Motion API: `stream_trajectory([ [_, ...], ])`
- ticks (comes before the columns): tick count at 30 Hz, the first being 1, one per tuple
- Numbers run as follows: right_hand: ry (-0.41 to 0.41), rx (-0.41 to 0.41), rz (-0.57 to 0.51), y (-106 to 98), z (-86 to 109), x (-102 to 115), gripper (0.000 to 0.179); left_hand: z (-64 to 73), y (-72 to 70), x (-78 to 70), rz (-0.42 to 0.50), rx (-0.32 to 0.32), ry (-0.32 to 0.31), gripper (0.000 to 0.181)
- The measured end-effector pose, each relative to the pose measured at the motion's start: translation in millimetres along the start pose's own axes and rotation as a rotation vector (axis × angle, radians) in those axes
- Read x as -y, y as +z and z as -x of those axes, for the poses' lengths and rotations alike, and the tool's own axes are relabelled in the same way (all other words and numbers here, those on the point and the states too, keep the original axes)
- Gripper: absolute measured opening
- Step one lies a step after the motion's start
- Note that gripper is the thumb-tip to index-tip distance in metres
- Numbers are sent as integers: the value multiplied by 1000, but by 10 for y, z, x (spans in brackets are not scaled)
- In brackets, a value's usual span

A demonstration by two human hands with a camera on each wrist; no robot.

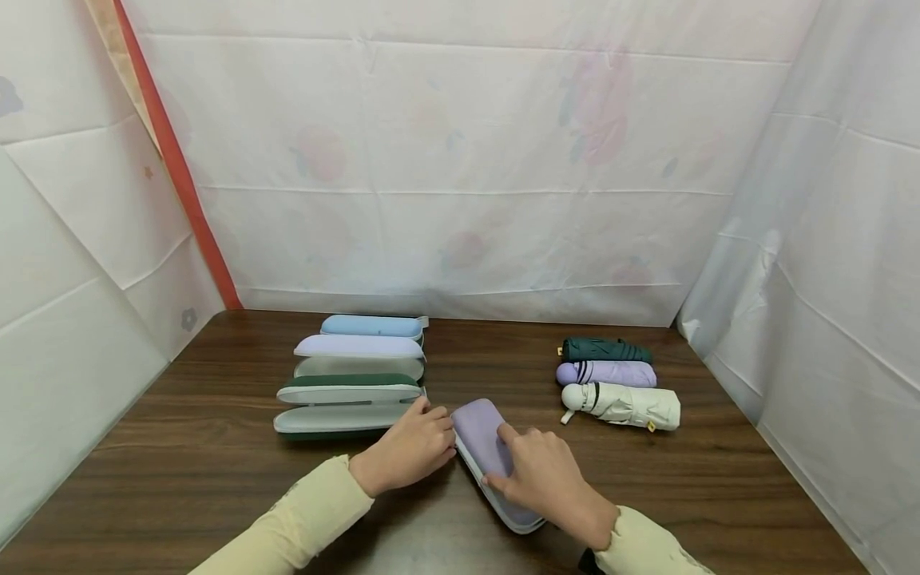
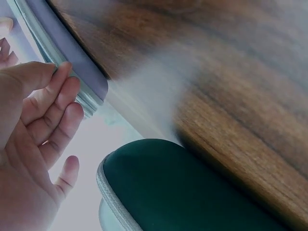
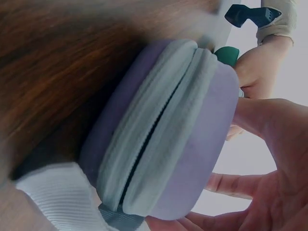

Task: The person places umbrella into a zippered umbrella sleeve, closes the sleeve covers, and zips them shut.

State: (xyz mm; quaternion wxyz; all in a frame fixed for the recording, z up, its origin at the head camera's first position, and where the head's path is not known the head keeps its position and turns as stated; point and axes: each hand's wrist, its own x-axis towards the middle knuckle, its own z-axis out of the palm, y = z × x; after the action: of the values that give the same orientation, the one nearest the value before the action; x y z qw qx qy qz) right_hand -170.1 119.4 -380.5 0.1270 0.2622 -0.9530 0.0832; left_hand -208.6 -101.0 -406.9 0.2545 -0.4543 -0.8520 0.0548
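A purple zippered case (image 1: 483,438) with a pale zip band lies slanted at the table's front middle. My right hand (image 1: 541,471) holds it from above, thumb on the near side and fingers over the top. In the right wrist view, the end of the case (image 3: 192,144) shows a narrow dark slit along its zip and a white strap (image 3: 62,197). At the case's left edge is my left hand (image 1: 415,447). In the left wrist view, its thumb and forefinger (image 2: 60,74) pinch at the zip; the pull itself is hidden between them.
To the left stand a gaping dark green case (image 1: 345,391), a gaping lavender case (image 1: 359,346) and a blue case (image 1: 372,326). Folded umbrellas lie at right: dark green (image 1: 607,350), lavender (image 1: 618,373) and cream (image 1: 632,406). Pale cloth (image 1: 460,160) walls the table's back and sides.
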Motion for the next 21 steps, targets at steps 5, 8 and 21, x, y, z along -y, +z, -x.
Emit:
stream_trajectory([
  [5,11,28,-4,-12,-24,23,51,-8,6,-4,5,0,-2,14],
  [8,22,50,-5,-17,-38,38,51,-12,5,-8,6,5,2,14],
  [21,49,103,-29,-9,-93,100,53,-13,10,-16,-3,13,5,13],
])
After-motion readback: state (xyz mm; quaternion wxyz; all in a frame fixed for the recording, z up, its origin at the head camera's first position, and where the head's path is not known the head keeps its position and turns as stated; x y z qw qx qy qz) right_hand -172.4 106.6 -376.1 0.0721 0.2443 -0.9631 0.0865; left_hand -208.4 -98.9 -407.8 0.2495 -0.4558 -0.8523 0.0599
